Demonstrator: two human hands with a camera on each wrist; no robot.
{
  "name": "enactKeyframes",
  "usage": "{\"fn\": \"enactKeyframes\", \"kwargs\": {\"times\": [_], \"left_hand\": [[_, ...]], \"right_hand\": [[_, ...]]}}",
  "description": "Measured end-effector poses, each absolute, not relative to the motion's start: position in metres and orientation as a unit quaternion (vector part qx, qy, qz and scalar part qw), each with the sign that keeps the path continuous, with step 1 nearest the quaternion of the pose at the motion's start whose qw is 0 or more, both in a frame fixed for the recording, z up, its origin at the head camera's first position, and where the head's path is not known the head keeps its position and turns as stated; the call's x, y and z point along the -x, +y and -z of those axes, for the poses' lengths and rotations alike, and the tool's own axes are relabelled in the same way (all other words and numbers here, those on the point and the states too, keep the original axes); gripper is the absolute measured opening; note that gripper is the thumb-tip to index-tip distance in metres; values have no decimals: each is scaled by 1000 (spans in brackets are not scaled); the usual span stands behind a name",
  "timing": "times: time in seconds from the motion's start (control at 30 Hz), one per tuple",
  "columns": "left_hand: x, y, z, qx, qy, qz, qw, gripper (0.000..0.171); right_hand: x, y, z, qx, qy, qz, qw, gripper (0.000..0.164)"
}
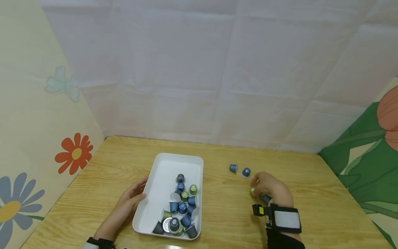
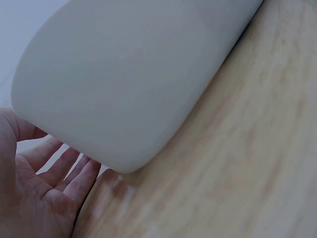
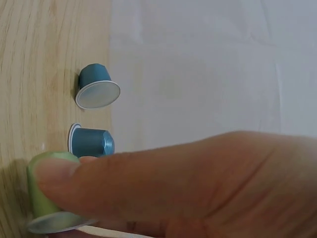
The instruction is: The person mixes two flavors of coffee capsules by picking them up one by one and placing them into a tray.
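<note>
My right hand [image 1: 269, 186] is low over the right half of the table. Thumb and fingers pinch a green coffee capsule [image 3: 42, 193], whose pale lid flares at the bottom in the right wrist view. Just beneath that hand a dark capsule [image 1: 266, 199] lies partly covered. My left hand [image 1: 132, 197] is at the left side of a white tray [image 1: 158, 173], its fingers loosely extended along the wall. In the left wrist view the tray's outer wall [image 2: 114, 89] partly hides those fingers. Blue, green and dark capsules [image 1: 182, 208] lie jumbled in the tray's near and right part.
Two blue capsules, one on its side [image 1: 233, 168] and one upright [image 1: 246, 172], are on the wooden table [image 1: 227, 214] beyond my right hand. A pale cloth [image 1: 199, 76] hangs behind the table, with flowered panels [image 1: 34, 138] at the sides.
</note>
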State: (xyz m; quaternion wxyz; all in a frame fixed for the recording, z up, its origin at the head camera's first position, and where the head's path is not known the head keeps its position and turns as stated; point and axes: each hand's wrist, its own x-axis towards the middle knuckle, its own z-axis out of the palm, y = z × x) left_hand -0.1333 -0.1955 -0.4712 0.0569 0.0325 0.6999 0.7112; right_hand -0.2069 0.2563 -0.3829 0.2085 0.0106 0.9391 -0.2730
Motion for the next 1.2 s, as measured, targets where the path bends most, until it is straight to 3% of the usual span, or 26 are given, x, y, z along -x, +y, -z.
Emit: {"fn": "enactKeyframes", "kwargs": {"times": [1.2], "left_hand": [[134, -196, 472, -30, 702, -708, 65, 60]], "right_hand": [[202, 248, 360, 21, 955, 244, 169, 36]]}}
